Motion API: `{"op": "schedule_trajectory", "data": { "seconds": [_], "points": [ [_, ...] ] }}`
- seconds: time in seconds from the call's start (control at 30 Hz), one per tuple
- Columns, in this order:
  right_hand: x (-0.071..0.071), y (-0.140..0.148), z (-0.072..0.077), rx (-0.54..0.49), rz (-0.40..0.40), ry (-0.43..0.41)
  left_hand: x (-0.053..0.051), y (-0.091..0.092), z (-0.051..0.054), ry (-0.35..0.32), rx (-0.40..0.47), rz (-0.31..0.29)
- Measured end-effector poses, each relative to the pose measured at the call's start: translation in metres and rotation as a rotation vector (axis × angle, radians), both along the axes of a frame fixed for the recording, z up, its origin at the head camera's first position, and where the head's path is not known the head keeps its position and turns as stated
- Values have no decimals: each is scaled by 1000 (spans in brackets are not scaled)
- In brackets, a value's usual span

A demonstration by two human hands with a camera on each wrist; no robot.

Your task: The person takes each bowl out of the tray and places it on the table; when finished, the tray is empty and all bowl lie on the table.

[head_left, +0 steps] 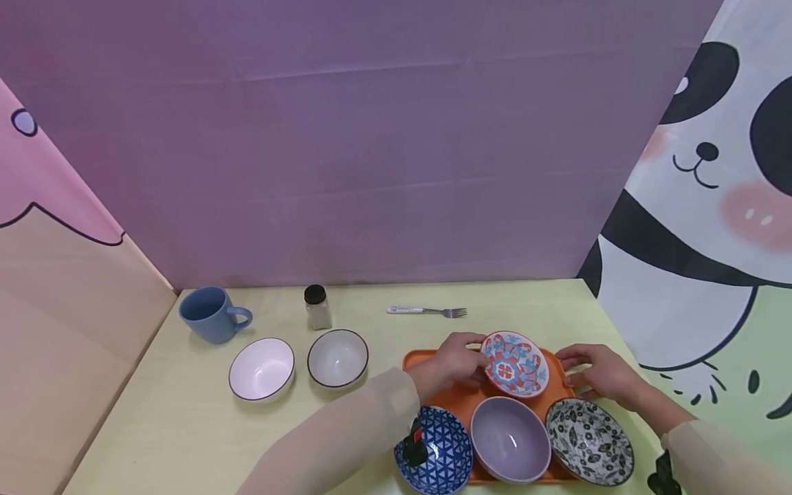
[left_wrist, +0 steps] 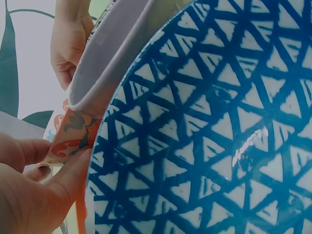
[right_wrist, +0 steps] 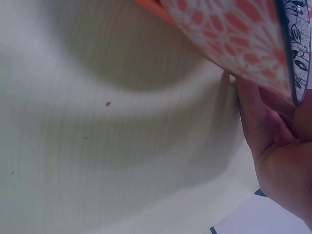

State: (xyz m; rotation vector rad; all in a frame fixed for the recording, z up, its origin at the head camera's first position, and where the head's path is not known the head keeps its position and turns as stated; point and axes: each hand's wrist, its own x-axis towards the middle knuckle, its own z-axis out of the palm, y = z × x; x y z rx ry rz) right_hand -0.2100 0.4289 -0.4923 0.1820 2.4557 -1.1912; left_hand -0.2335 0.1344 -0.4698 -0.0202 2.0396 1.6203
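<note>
My left hand (head_left: 460, 359) pinches the left rim of a small bowl with a red and blue flower pattern (head_left: 515, 364), over the back of an orange tray (head_left: 450, 402). The left wrist view shows thumb and fingers about that bowl's edge (left_wrist: 73, 141). At the tray's right edge is my right hand (head_left: 597, 375), fingers bent beside the rim; whether they grip it is hidden. A black-and-white floral bowl (head_left: 590, 441), red-patterned outside (right_wrist: 234, 44), stands close to the right hand. A lilac bowl (head_left: 510, 440) and a blue triangle-patterned bowl (head_left: 442, 450) sit along the tray's front.
Left of the tray stand two white bowls with dark rims, one (head_left: 337, 359) nearer and one (head_left: 262, 370) farther. Behind them are a blue mug (head_left: 212, 316) and a black-capped shaker (head_left: 318, 308). A fork (head_left: 427, 311) lies behind the tray. A purple wall (head_left: 371, 172) closes the table's back.
</note>
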Motion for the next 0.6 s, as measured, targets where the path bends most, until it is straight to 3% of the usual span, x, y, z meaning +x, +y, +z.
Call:
{"op": "schedule_trajectory", "data": {
  "seconds": [0.37,0.6],
  "points": [
    [0,1,1,-11,5,10,-2,-4,5,-7,-17,16],
    [1,0,3,-21,0,1,-2,-14,0,-15,28,35]
  ]
}}
